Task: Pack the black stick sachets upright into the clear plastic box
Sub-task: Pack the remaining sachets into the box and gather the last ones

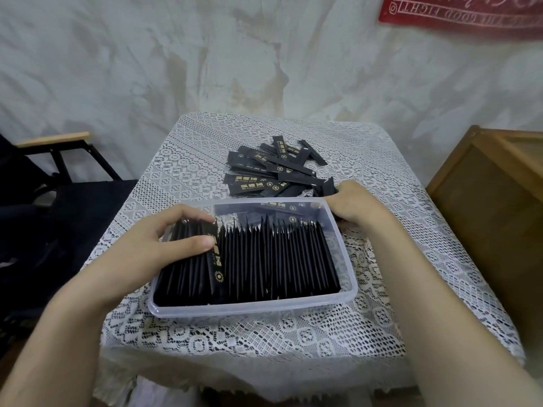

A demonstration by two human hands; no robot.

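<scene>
OK, black stick sachets point(270, 259) stand on edge in one row across the clear plastic box point(252, 309), tops up, fanned a little. The row runs from the left wall almost to the right wall. A thin strip of bare box floor shows at the right end. A few more sachets lie flat along the far wall point(282, 207), behind the row.

My left hand point(173, 239) is on the bundle point(188, 259) at the row's left end. Fingers point(188, 215) are curled over the tops and the thumb point(201, 241) presses the near face, so it's a closed pinch on that bundle. One sachet with gold print point(216, 259) sits just right of the thumb, face turned toward me.

My right hand point(357, 207) is at the box's far right corner, back of the hand up. Fingertips are tucked out of view. Can't tell if they hold the rim, a sachet or nothing.

The loose pile point(273, 171) of unpacked sachets lies flat just beyond the box, its near edge touching or nearly touching the far rim, next to my right hand.

The box sits mid-table on the white lace tablecloth point(264, 336). Bare cloth shows in front of the box, to its left, and on the far side left of the pile. The cloth drops off at the front edge near me.

Off the table there's a wooden cabinet point(484, 207) close on the right and a dark chair point(58, 207) on the left. A red banner point(470, 16) hangs on the wall, upper right.
</scene>
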